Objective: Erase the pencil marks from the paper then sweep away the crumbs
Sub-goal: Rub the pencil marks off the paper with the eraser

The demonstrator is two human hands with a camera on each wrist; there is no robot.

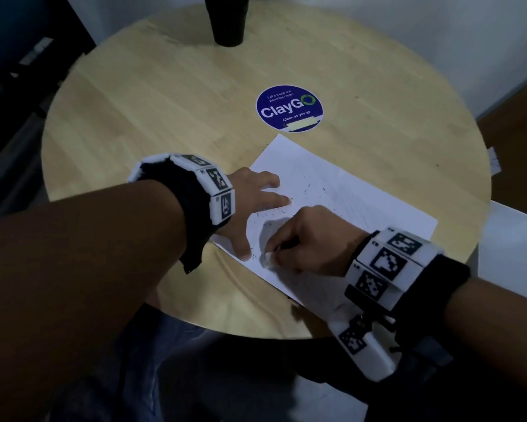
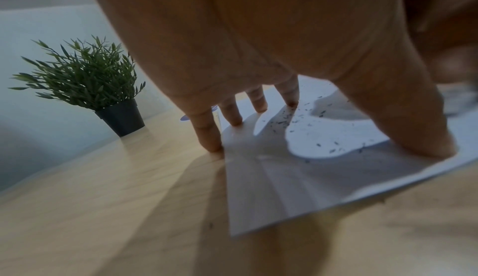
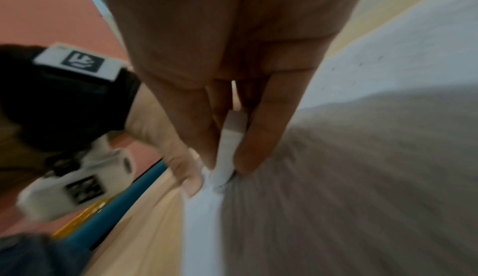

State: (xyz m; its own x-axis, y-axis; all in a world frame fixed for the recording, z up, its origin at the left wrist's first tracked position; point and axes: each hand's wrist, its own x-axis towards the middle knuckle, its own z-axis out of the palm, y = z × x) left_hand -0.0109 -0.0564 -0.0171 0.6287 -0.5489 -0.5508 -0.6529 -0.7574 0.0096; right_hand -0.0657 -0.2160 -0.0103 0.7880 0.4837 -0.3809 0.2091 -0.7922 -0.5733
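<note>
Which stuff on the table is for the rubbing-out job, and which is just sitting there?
For the job:
paper
eraser, pinched by the right hand
crumbs on the paper
left hand, pressing the paper flat

Just sitting there:
plant in a dark pot
blue sticker
table

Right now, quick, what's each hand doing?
Left hand: open, spread fingers pressing the paper flat.
Right hand: pinching the white eraser against the paper.
</note>
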